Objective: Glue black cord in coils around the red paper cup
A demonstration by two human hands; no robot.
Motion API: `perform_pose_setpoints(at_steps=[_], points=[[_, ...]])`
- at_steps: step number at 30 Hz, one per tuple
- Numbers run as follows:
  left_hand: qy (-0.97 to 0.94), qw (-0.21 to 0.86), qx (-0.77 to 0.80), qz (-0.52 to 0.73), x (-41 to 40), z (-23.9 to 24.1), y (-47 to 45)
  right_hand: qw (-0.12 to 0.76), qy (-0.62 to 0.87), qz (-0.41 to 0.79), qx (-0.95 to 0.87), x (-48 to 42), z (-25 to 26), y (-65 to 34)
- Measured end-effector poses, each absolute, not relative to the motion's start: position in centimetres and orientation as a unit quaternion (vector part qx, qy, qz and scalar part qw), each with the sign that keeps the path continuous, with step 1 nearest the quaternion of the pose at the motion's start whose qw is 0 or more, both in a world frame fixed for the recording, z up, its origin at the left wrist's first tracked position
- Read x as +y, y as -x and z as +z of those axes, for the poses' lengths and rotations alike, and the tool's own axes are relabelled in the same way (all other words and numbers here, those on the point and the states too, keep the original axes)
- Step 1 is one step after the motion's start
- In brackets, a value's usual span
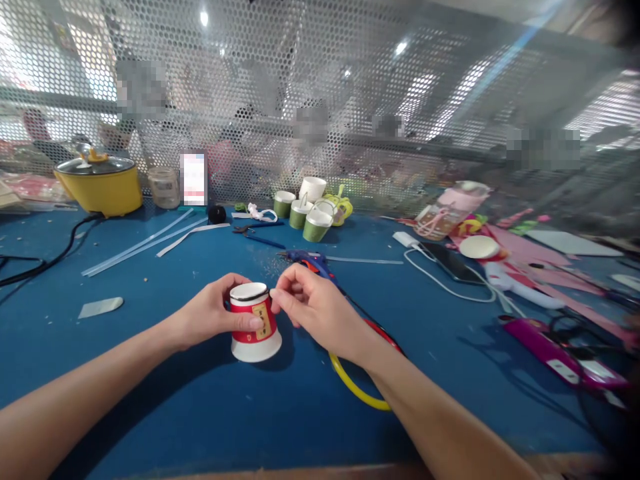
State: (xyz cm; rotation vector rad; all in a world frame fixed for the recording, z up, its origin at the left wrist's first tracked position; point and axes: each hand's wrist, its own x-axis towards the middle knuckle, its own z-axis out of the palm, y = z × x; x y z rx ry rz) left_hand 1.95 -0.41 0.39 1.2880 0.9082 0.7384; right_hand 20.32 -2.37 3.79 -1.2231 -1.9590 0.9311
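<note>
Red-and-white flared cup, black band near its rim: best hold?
Probably the red middle of the red-and-white flared cup, from the left, thumb in front and fingers behind, as the left hand holds it. The wall widens into a white lower end, which should resist slipping down through the hold, and the right hand occupies the opposite side, at the black band.

My left hand (213,308) and right hand (317,307) are bare — slim fingers (285,283), plain wrists (176,332) — and my left forearm (100,383) and right forearm (430,403) are bare too, smooth, tapering toward the hands.
</note>
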Motion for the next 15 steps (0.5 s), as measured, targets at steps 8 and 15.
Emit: perform_pose_setpoints(at_steps=[8, 15], points=[[-0.559, 0.663, 0.389, 0.311, -0.56, 0.44, -1.95, 0.333, 0.457, 0.33, -0.756, -2.36, 3.72, -20.65], [-0.545, 0.694, 0.361, 0.301, -0.69, 0.5, -1.78, 0.341, 0.452, 0.33, -0.756, -2.3, 3.38, -20.73]])
